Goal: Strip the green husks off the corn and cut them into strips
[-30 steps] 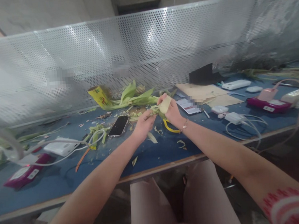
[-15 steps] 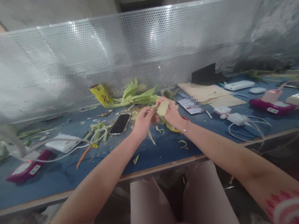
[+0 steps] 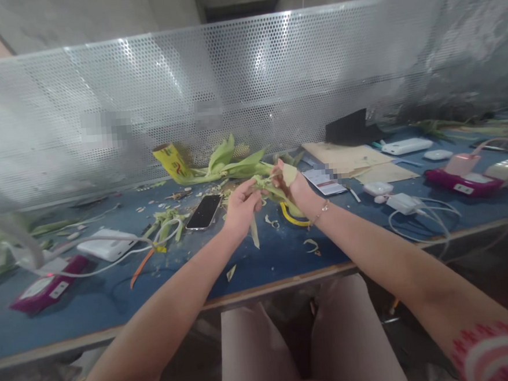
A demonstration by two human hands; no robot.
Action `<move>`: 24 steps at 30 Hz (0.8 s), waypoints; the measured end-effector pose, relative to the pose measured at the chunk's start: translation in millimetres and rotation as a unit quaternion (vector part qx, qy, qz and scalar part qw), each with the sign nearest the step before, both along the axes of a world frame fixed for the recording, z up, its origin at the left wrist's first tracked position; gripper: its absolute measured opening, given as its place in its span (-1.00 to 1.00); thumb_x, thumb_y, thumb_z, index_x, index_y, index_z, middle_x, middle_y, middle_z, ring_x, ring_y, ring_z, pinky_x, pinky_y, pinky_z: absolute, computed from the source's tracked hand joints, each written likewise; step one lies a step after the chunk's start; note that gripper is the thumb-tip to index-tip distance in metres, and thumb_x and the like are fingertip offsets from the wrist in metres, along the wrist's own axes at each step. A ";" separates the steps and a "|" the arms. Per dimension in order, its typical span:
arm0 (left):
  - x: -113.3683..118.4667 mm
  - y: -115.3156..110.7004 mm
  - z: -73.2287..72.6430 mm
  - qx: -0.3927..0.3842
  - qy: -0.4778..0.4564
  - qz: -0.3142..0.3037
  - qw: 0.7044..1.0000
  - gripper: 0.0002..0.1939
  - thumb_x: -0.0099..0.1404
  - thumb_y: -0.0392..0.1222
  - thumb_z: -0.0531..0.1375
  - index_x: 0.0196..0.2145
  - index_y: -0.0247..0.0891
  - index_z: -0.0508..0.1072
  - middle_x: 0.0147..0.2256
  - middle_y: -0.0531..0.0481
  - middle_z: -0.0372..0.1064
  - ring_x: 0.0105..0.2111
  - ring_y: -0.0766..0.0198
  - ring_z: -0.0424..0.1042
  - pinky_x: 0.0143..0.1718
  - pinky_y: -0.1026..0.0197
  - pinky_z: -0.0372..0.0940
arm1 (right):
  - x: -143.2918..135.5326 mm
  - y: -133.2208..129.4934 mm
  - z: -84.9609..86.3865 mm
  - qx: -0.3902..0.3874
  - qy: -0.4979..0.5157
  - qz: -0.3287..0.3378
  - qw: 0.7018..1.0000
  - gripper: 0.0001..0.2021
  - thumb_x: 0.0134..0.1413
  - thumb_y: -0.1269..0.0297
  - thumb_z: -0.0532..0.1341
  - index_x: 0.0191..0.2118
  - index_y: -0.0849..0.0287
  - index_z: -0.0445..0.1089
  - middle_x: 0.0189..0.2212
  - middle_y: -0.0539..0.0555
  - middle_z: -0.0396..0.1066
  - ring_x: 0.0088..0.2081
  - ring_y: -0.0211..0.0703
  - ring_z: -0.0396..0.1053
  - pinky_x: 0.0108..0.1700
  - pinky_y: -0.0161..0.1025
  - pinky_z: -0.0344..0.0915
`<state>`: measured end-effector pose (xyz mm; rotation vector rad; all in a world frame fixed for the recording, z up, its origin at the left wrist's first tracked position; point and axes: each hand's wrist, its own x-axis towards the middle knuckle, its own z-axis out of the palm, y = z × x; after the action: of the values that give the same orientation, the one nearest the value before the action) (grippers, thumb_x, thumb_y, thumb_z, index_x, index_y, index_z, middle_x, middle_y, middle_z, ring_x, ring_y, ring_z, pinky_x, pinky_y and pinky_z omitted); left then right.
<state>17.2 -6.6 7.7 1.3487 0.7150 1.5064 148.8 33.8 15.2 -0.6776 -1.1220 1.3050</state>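
Note:
Near the middle of the blue table, my left hand [image 3: 243, 206] pinches a pale green bundle of leaf strips [image 3: 262, 184]. My right hand [image 3: 296, 190] is closed on a pale leaf piece [image 3: 289, 174] just to the right of the bundle. One strip hangs down below my left fingers. A yellow ring-shaped strip [image 3: 294, 218] lies under my right wrist. Behind both hands are green leaves [image 3: 243, 167] and a yellow roll [image 3: 171, 162]. A black-screened phone [image 3: 204, 211] rests left of my left hand.
A second phone [image 3: 325, 182] and brown paper [image 3: 347, 156] lie to the right. Purple power strips [image 3: 464, 181] with white cables are at both sides. The metal mesh panel [image 3: 247, 86] stands behind the blue table [image 3: 259, 271].
My right hand has moved slightly right, away from my left hand, with the pale piece. More of the leaf bundle and the yellow ring now shows between and below the hands.

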 end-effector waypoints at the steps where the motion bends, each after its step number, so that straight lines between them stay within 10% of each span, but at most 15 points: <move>1: -0.3 -0.3 0.2 -0.002 0.008 0.003 1.000 -0.63 0.01 -0.33 0.21 -0.16 -0.32 0.38 -0.53 0.06 0.43 -0.71 0.52 0.10 -0.62 0.33 -0.01 | 2.4 1.2 1.2 -0.020 0.019 0.003 1.000 -0.61 0.12 -0.10 0.02 -0.50 0.13 0.18 -0.72 -0.10 0.06 -0.69 -0.34 0.03 -0.65 -0.35 -0.01; 11: -3.5 -3.4 3.5 0.002 0.095 0.024 0.995 -0.32 0.08 -0.29 0.20 0.17 -0.35 0.14 -0.57 0.09 0.42 -0.74 0.49 0.11 -0.65 0.33 0.01 | 22.9 2.3 16.3 -0.189 0.091 0.030 0.977 -0.86 0.13 0.31 0.05 -0.41 0.20 0.26 -0.60 0.00 0.36 -0.71 -0.41 0.07 -0.68 -0.42 0.08; 18: -3.6 -3.0 3.2 -0.011 0.046 -0.030 0.998 -0.30 0.08 -0.31 0.17 0.18 -0.30 0.08 -0.59 0.12 0.38 -0.74 0.50 0.03 -0.66 0.34 -0.08 | 11.5 -2.7 8.6 0.019 -0.101 -0.017 0.995 -0.95 -0.07 0.36 0.21 -0.42 0.17 0.31 -0.43 -0.01 0.39 -0.41 -0.28 0.36 -0.42 -0.35 0.27; 24: -5.9 -1.7 5.2 -0.054 -0.017 -0.076 0.996 -0.34 0.04 -0.36 0.13 0.13 -0.28 0.11 -0.65 0.18 0.27 -0.75 0.50 0.00 -0.67 0.35 -0.13 | 5.3 -3.5 -2.4 0.230 -0.295 0.001 0.927 -0.95 -0.12 0.36 0.17 -0.43 0.17 0.27 -0.46 -0.02 0.32 -0.38 -0.21 0.30 -0.25 -0.19 0.25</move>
<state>11.3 -8.2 12.9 1.2640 0.6474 1.3490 154.1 30.2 12.8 -0.7283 -1.8438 0.7928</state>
